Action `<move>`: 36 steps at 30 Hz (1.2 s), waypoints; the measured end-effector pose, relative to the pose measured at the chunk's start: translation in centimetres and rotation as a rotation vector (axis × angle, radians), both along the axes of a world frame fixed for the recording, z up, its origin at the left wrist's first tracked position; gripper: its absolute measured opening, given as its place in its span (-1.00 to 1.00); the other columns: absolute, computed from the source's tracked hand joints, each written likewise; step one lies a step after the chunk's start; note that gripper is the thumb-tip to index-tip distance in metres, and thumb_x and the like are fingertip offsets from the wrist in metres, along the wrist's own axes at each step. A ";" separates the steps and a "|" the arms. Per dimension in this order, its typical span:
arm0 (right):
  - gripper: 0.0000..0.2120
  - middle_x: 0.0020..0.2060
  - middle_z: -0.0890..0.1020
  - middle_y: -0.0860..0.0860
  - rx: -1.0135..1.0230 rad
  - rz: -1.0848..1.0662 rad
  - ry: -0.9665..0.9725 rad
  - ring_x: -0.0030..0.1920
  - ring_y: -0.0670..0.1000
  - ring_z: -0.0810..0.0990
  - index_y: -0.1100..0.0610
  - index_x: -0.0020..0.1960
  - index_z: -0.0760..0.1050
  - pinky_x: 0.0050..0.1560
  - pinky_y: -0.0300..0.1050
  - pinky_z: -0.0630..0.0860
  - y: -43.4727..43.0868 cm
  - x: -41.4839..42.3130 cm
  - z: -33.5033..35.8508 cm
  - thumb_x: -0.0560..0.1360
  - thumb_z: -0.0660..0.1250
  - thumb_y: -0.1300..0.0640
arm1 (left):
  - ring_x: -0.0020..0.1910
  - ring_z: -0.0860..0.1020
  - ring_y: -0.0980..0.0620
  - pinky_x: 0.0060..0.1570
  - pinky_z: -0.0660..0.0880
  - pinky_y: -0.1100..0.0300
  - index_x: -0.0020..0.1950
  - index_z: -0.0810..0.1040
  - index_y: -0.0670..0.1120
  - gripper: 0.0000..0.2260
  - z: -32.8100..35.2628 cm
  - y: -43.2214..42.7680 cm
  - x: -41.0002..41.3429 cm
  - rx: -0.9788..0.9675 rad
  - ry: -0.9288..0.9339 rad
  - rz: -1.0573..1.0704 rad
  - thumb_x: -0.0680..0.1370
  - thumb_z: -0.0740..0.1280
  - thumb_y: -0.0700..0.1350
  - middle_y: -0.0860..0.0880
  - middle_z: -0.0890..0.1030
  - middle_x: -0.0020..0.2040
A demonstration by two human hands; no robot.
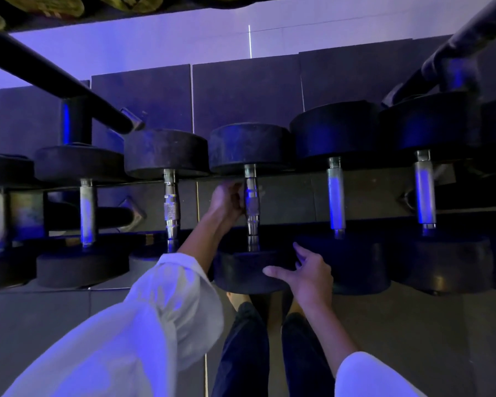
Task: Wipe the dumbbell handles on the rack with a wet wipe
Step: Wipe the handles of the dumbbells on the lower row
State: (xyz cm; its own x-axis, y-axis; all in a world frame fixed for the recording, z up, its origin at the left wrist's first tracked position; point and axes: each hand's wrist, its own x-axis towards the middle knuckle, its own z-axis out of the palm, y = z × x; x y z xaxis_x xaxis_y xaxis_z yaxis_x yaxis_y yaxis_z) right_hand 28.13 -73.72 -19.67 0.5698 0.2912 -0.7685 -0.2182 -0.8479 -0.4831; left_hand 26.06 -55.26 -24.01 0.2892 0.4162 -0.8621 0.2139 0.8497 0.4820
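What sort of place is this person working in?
Most likely a gym's weight area: a row of black round-headed dumbbells sits on a metal rack, dark mat tiles cover the floor, and the left hand grips one steel handle.

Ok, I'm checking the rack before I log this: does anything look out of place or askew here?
Nothing on the rack stands out: the dumbbells lie side by side, handles parallel. One oddity: no wipe shows. The left hand curls round a handle, and the right hand is open and empty.
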 end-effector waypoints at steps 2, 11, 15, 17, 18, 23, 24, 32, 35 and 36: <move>-0.16 0.22 0.55 0.12 0.004 -0.003 -0.006 0.20 0.06 0.54 0.14 0.39 0.34 0.18 -0.06 0.49 0.0 0.0 0.0 0.19 0.59 0.06 | -0.44 0.49 0.00 -0.37 0.36 0.23 -0.35 0.37 -0.06 -0.71 -1.1 0.4 0.8 0.047 0.005 0.064 0.58 0.11 -0.13 -0.01 0.51 -0.47; -0.18 0.20 0.56 0.10 0.012 -0.029 0.021 0.17 0.04 0.54 0.14 0.40 0.34 0.15 -0.11 0.46 0.0 0.0 0.6 0.21 0.59 0.08 | -0.39 0.50 0.13 -0.28 0.50 0.28 0.03 0.54 -0.22 -0.83 -0.4 -0.3 -2.1 0.228 0.157 -0.142 0.51 0.24 -0.40 -0.06 0.53 -0.31; -0.19 0.22 0.55 0.10 0.024 -0.029 0.019 0.21 0.04 0.53 0.14 0.40 0.33 0.16 -0.12 0.44 -0.2 -0.1 0.4 0.22 0.58 0.10 | -0.22 0.55 0.18 -0.09 0.45 0.39 0.07 0.63 -0.22 -0.78 -0.3 -1.2 -0.4 0.747 0.253 -0.326 0.44 0.37 -0.36 -0.06 0.62 -0.10; -0.17 0.23 0.54 0.11 0.017 -0.031 0.019 0.22 0.06 0.52 0.14 0.40 0.33 0.20 -0.08 0.46 -0.1 -0.1 0.4 0.21 0.59 0.07 | -0.07 0.57 -0.02 -0.08 0.40 0.33 0.02 0.65 -0.18 -0.80 -0.5 -2.5 -2.2 1.124 0.240 -0.724 0.44 0.36 -0.35 -0.09 0.63 0.00; -0.16 0.23 0.54 0.12 0.012 -0.032 0.017 0.23 0.07 0.52 0.14 0.40 0.34 0.21 -0.06 0.46 -0.1 -0.1 0.3 0.20 0.59 0.06 | -0.06 0.57 -0.11 -0.08 0.42 0.26 -0.02 0.66 -0.17 -0.80 -0.8 -2.9 -3.4 1.337 0.168 -0.957 0.42 0.35 -0.35 -0.10 0.63 -0.01; -0.13 0.23 0.55 0.13 0.004 -0.017 -0.004 0.23 0.09 0.52 0.13 0.40 0.34 0.22 0.01 0.46 -0.1 -0.3 0.1 0.16 0.60 0.00 | 0.21 0.51 -0.06 0.20 0.44 0.10 0.12 0.61 -0.06 -0.67 -1.0 -1.1 -1.9 1.749 0.233 -1.624 0.47 0.15 -0.15 -0.04 0.60 0.13; -0.12 0.23 0.54 0.13 0.005 -0.016 -0.008 0.23 0.09 0.52 0.13 0.40 0.34 0.22 0.01 0.46 -0.2 -0.3 0.0 0.16 0.60 -0.01 | 0.34 0.40 -0.04 0.34 0.28 0.09 0.23 0.53 -0.07 -0.67 -1.0 -0.6 -1.0 1.682 0.313 -1.670 0.51 0.15 -0.15 -0.05 0.53 0.26; -0.12 0.23 0.55 0.11 -0.001 -0.016 -0.015 0.23 0.08 0.52 0.10 0.40 0.34 0.21 0.02 0.47 -0.3 -0.4 -0.3 0.17 0.60 -0.03 | 0.03 0.62 -0.04 0.16 0.48 0.05 -0.16 0.64 -0.04 -0.88 -1.5 -1.4 -2.9 1.712 0.032 -1.871 0.43 0.30 -0.13 -0.02 0.66 -0.15; -0.12 0.24 0.54 0.11 0.005 -0.026 -0.006 0.24 0.08 0.51 0.10 0.40 0.33 0.22 0.02 0.46 -0.4 -0.4 -0.4 0.17 0.60 -0.02 | 0.09 0.60 -0.04 0.18 0.48 0.04 -0.04 0.65 -0.03 -0.74 -1.6 0.6 -1.2 1.686 0.180 -1.753 0.47 0.18 -0.08 -0.04 0.66 -0.01; -0.13 0.23 0.54 0.12 0.005 -0.028 -0.007 0.24 0.09 0.51 0.10 0.40 0.34 0.22 0.02 0.46 -0.4 -0.4 -0.4 0.17 0.60 -0.02 | 0.14 0.58 -0.05 0.19 0.48 0.04 0.02 0.65 -0.04 -0.74 -1.5 0.9 -0.8 1.631 0.222 -1.720 0.48 0.20 -0.08 -0.05 0.65 0.06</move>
